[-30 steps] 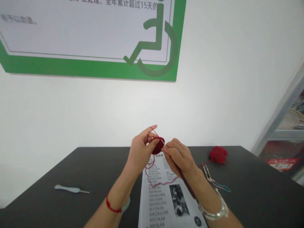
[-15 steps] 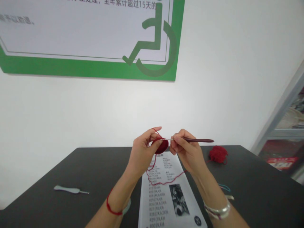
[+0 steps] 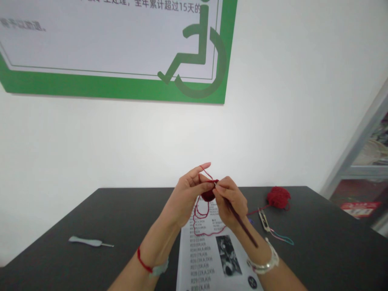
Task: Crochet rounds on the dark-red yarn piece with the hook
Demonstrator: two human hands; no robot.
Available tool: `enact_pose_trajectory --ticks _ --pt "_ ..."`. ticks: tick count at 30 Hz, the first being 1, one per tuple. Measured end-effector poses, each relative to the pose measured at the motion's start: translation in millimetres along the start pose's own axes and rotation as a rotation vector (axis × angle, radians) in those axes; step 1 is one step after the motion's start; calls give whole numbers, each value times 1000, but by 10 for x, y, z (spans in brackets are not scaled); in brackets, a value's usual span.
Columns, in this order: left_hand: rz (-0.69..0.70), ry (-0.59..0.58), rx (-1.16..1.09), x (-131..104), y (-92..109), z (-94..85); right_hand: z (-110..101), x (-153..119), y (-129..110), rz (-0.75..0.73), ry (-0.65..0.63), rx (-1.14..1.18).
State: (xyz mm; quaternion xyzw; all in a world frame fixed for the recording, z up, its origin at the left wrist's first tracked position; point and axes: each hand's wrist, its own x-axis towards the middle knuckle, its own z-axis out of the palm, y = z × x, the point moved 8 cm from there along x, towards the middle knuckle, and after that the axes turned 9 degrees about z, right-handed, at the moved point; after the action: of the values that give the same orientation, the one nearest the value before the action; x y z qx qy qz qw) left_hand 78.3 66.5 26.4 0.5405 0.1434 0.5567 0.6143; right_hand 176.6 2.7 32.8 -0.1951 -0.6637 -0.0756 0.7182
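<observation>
My left hand point(image 3: 186, 194) pinches a small dark red crochet piece point(image 3: 207, 195) between thumb and fingers, with a strand of red yarn point(image 3: 206, 173) looped over its raised index finger. Closed on a crochet hook point(image 3: 242, 224) with a dark brown handle, my right hand point(image 3: 232, 200) is right up against the piece. The handle slants down over my right wrist; the hook's tip is hidden at the work. From the piece, loose yarn hangs in loops above a printed pattern sheet point(image 3: 201, 258) and runs off behind my right hand.
A ball of red yarn point(image 3: 278, 197) lies at the back right of the black table point(image 3: 136, 218). Near it is a small pale tool point(image 3: 263, 219) with a blue and pink cord. A grey-handled crochet hook point(image 3: 87, 241) rests at left. Behind stands a white wall with a green-edged sign point(image 3: 121, 87).
My right hand has moved left and in against the piece, and the hook has swung from level to slanting down. My left hand has shifted slightly right. The pale corded tool now shows.
</observation>
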Motion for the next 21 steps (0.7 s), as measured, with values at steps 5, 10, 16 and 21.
enact_pose_trajectory --ticks 5,10,16,21 --pt "-26 -12 -44 18 53 -71 79 68 316 555 -24 590" --pt "-40 -30 -18 22 107 -110 -14 109 342 616 -53 618" --pt "-90 -106 5 -3 125 -92 -62 116 324 639 -121 598" --pt "-142 -163 19 -13 104 -83 -75 126 335 694 -190 600"
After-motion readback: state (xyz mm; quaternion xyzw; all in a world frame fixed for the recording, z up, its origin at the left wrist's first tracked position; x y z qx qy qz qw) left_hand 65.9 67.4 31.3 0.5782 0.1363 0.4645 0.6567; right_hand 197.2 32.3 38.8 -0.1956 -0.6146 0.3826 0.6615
